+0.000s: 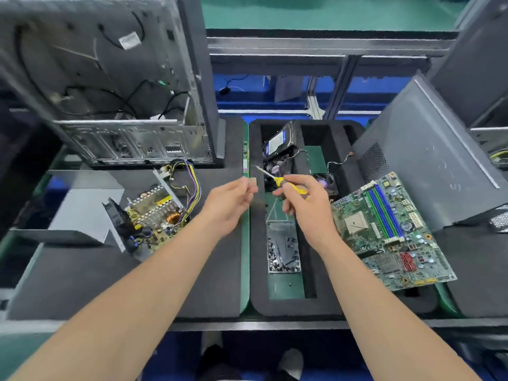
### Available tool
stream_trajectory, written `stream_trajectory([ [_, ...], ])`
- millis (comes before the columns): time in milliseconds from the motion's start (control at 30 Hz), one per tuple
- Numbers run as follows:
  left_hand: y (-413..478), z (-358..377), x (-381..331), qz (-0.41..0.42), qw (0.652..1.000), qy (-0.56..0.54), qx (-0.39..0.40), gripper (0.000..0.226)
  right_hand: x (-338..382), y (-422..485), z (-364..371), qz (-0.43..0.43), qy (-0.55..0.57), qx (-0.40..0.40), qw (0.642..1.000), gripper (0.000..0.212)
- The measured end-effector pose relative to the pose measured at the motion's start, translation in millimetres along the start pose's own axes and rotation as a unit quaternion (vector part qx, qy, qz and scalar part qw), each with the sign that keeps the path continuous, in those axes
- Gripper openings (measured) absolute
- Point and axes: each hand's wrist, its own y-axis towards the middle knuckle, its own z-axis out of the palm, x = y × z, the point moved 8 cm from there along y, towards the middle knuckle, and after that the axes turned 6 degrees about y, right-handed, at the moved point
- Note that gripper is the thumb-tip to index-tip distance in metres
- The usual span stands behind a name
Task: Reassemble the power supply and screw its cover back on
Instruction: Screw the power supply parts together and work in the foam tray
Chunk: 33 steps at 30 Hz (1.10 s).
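Observation:
The opened power supply (154, 213) lies on the left foam mat, its circuit board, fan and coloured wires exposed. Its grey metal cover (82, 213) lies just left of it. My right hand (305, 207) grips a yellow-handled screwdriver (280, 180), whose tip points up and left over the foam tray. My left hand (229, 204) hovers in the middle, thumb and fingertips close together; whether they pinch something small is too blurred to tell. A clear box of screws (283, 251) sits in the tray below my right hand.
An open computer case (115, 86) stands at the back left. A motherboard (390, 232) lies at the right, with a grey case panel (428, 166) behind it. The black foam tray (258, 270) also holds a hard drive (277, 141) and a small fan.

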Motion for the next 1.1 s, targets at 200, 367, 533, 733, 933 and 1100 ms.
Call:
stream_trajectory([
  [200,-24,-49,-17,0.010,0.972,-0.235,-0.028,0.010,28,3,59,-0.013,0.132,0.006,0.991,0.007],
  [367,-42,-80,-12,0.024,0.965,-0.254,-0.060,0.010,37,1,87,-0.025,0.113,0.018,0.993,0.017],
  [533,-49,-95,-3,0.044,0.958,-0.276,-0.063,0.014,42,5,93,-0.046,0.096,0.018,0.994,0.015],
  [733,-53,-105,9,0.045,0.958,-0.278,-0.059,0.018,37,1,111,-0.038,0.052,0.063,0.996,0.016],
  [933,-55,-112,18,0.051,0.959,-0.273,-0.062,0.019,31,-5,124,-0.018,0.026,0.091,0.995,0.024],
  [1100,-59,-119,31,0.049,0.956,-0.283,-0.061,0.023,30,-7,128,-0.012,-0.012,0.116,0.993,0.023],
])
